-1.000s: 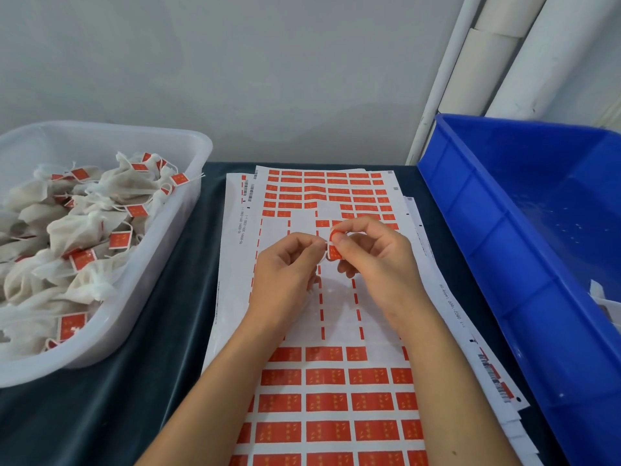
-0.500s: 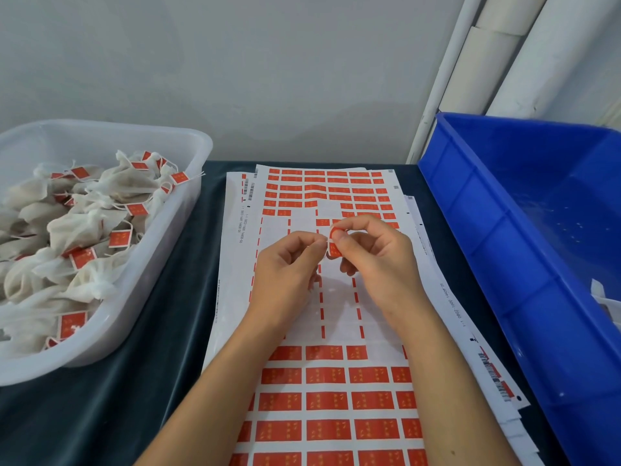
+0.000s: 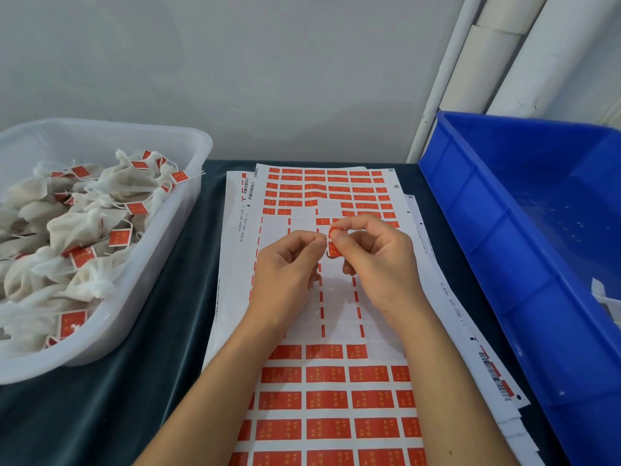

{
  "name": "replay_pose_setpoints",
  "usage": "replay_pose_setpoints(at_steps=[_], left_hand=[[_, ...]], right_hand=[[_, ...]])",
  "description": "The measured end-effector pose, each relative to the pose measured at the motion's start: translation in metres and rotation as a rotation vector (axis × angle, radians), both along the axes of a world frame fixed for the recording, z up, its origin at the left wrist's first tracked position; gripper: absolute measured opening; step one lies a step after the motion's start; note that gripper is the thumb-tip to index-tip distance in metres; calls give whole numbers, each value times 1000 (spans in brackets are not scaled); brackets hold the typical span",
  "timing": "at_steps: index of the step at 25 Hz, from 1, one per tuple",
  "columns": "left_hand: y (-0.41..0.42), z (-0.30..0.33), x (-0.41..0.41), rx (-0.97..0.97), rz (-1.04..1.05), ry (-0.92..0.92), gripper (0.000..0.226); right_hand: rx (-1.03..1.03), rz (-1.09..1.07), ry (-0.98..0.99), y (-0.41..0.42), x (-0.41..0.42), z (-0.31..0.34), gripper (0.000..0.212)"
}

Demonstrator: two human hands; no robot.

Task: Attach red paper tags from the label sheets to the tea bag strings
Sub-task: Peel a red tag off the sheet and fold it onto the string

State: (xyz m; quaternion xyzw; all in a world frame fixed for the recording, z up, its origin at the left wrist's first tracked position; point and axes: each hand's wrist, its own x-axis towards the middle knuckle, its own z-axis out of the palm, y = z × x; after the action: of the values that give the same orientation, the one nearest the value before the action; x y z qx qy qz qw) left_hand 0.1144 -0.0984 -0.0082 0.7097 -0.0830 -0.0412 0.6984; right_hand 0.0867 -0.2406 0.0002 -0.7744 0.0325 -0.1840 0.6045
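Two containers flanked the dark worktop [image 3: 161, 331]: a blue bin [image 3: 524, 230] along its right edge and a translucent white tub [image 3: 161, 264] at its left edge. The tub was heaped with tea bags [image 3: 70, 230], many already carrying red tags on their strings. Between the two, a stack of label sheets [image 3: 336, 398] ran from the near edge of the worktop to its far edge, slightly fanned toward the right. The top sheet kept full rows of red labels at its near and far ends, while its middle band was stripped bare, leaving only thin red slivers along the column lines.

Both hands hovered over that bare middle band, close together, fingertips nearly meeting. The right hand [image 3: 376, 260] had its fingers curled, thumb and forefinger pinching a red tag [image 3: 334, 247] that was bent over at its top; the tag hung at the left side of that hand, just off its fingertips. The left hand [image 3: 289, 264] was likewise curled, its thumb and forefinger pressed together right beside the tag's left edge; whether they held a string or touched the tag itself could not be told
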Motion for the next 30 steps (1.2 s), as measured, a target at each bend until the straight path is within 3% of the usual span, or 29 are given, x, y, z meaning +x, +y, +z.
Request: replay_pose_setpoints(at_steps=[24, 30], left_hand=[[1, 0, 1, -78, 0, 76, 23], [2, 0, 2, -61, 8, 42, 26]], right_hand=[[-203, 18, -37, -1, 1, -1, 16], [-93, 78, -12, 3, -2, -2, 33]])
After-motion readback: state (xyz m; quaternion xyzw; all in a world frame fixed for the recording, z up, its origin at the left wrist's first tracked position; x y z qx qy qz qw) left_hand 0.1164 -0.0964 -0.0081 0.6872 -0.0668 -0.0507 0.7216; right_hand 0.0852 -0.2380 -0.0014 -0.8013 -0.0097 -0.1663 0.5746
